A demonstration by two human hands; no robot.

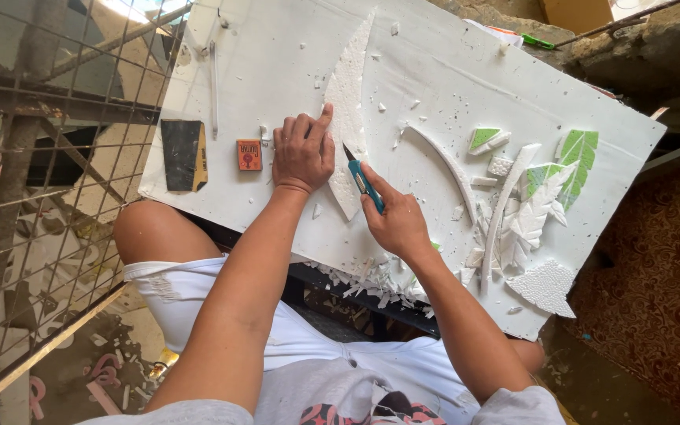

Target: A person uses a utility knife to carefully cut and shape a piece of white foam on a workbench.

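Under left hand (302,152), foam piece (347,102), knife (364,179) alongside

My knife (365,183) has a teal handle. The foam leaf (348,118) under my left hand (302,151) is plain white with a pebbled grain, like the board (450,71). Cut leaves (576,153) show green with white veins. The small box (249,155) is orange.

Small orange box (249,155) on white board (466,86)
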